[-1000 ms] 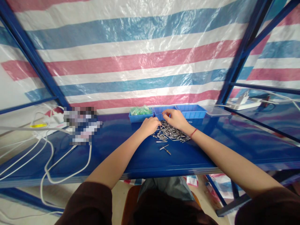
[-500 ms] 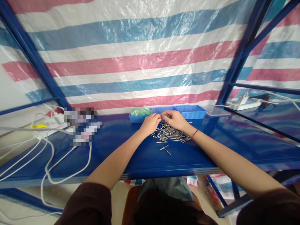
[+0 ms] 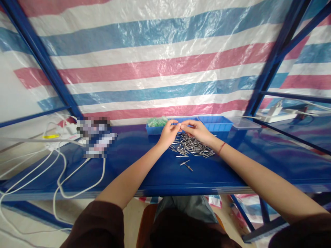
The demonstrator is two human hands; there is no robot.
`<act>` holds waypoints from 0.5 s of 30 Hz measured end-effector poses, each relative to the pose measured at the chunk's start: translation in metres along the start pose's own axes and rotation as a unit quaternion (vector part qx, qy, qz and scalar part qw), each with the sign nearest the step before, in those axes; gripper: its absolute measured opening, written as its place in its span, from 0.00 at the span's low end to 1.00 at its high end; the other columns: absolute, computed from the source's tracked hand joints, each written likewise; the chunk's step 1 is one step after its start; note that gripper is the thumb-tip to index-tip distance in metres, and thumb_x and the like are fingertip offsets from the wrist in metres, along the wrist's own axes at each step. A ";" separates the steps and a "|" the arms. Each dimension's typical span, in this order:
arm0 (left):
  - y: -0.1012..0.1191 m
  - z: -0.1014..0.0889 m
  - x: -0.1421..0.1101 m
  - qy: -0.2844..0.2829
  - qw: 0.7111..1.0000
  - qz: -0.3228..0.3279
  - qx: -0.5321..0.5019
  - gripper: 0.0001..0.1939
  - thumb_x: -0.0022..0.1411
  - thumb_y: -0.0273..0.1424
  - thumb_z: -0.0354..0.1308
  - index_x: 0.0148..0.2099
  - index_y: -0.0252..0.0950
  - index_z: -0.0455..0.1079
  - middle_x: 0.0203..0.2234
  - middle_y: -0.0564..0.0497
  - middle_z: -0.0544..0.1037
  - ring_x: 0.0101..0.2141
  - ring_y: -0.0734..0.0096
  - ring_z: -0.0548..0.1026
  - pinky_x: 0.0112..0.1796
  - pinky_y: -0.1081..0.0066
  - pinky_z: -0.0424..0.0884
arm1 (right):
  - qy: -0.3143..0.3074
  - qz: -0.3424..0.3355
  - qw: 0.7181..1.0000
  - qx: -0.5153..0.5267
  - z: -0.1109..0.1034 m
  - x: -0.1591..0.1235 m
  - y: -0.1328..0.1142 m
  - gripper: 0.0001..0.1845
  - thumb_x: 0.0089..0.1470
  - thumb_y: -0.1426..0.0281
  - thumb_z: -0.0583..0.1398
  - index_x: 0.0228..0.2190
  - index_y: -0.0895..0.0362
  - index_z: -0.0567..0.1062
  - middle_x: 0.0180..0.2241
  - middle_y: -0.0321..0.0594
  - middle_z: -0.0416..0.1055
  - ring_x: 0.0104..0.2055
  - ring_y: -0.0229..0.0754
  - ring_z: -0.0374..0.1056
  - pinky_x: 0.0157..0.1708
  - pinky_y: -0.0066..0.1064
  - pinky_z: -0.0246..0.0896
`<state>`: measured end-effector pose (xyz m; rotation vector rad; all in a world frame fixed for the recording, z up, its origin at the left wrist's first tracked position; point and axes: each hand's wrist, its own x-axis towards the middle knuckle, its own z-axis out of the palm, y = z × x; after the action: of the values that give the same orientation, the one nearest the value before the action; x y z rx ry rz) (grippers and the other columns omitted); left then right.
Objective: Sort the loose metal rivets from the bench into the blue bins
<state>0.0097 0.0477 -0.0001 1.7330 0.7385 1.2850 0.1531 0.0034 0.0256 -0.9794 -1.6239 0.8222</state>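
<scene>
My left hand (image 3: 169, 132) and my right hand (image 3: 195, 131) meet at the fingertips above the far edge of a pile of metal pop rivets (image 3: 193, 145). Both hands are closed in a pinch. Whatever lies between the fingertips is too small to make out. Behind my hands stands a row of blue plastic bins. The left bin (image 3: 154, 130) holds clear green plastic bags (image 3: 157, 121). My fingers partly hide the middle bin (image 3: 187, 120). Nearer to me, a few loose rivets (image 3: 186, 164) lie apart from the pile.
A clear plastic lid (image 3: 247, 123) lies right of the right bin (image 3: 216, 124). White cables (image 3: 60, 186) and a power strip (image 3: 64, 136) occupy the left. Another power strip (image 3: 276, 113) sits at the right. Blue metal posts (image 3: 274, 65) frame the blue table (image 3: 165, 174).
My fingers have shifted their pinch, and the left hand has turned so its thumb and fingers show more. The whole view has moved slightly. The pile looks much the same.
</scene>
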 end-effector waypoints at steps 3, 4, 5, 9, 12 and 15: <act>0.003 0.001 -0.002 -0.034 0.999 -0.031 0.013 0.13 0.65 0.37 0.47 0.40 0.33 0.67 0.31 0.48 0.78 0.33 0.71 0.76 0.37 0.71 0.71 | 0.025 0.003 1.000 0.015 -0.002 0.001 0.001 0.21 0.44 0.55 0.63 0.32 0.60 0.74 0.23 0.32 0.68 0.18 0.28 0.53 0.18 0.24 0.47; 0.004 0.001 -0.003 -0.050 0.998 -0.034 0.021 0.14 0.65 0.38 0.48 0.39 0.33 0.68 0.32 0.47 0.78 0.34 0.71 0.76 0.37 0.71 0.71 | 0.037 0.004 0.999 0.016 -0.003 0.002 0.003 0.22 0.43 0.54 0.64 0.32 0.60 0.74 0.22 0.32 0.67 0.18 0.28 0.52 0.18 0.25 0.47; 0.004 0.000 -0.004 -0.063 0.997 -0.035 0.028 0.14 0.65 0.38 0.48 0.38 0.32 0.69 0.32 0.47 0.78 0.34 0.71 0.76 0.38 0.70 0.71 | 0.045 0.005 0.999 0.017 -0.003 0.002 0.004 0.22 0.42 0.54 0.64 0.32 0.60 0.74 0.21 0.31 0.66 0.18 0.28 0.52 0.18 0.25 0.47; 0.005 -0.001 -0.006 -0.074 0.996 -0.022 0.037 0.12 0.62 0.36 0.52 0.39 0.33 0.70 0.31 0.48 0.78 0.35 0.70 0.76 0.39 0.69 0.71 | 0.057 0.002 0.998 0.012 -0.004 0.004 0.007 0.22 0.43 0.54 0.64 0.33 0.60 0.74 0.22 0.31 0.66 0.18 0.28 0.52 0.18 0.25 0.47; 0.002 -0.001 -0.005 -0.069 0.997 -0.010 0.022 0.09 0.60 0.33 0.54 0.38 0.33 0.70 0.31 0.49 0.78 0.34 0.72 0.75 0.40 0.68 0.71 | 0.060 -0.016 0.998 -0.005 -0.003 0.004 0.006 0.21 0.44 0.54 0.63 0.31 0.60 0.74 0.23 0.33 0.67 0.20 0.30 0.55 0.20 0.26 0.52; -0.003 0.001 -0.003 -0.080 0.997 0.011 -0.007 0.07 0.58 0.32 0.57 0.36 0.32 0.69 0.32 0.48 0.78 0.34 0.71 0.76 0.42 0.67 0.70 | 0.052 -0.052 0.996 -0.048 -0.001 0.003 0.004 0.19 0.46 0.55 0.62 0.29 0.59 0.74 0.25 0.37 0.70 0.25 0.34 0.62 0.27 0.28 0.59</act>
<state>0.0096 0.0464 -0.0048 1.8122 0.6181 1.1479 0.1545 0.0079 0.0234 -0.9805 -1.6215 0.6186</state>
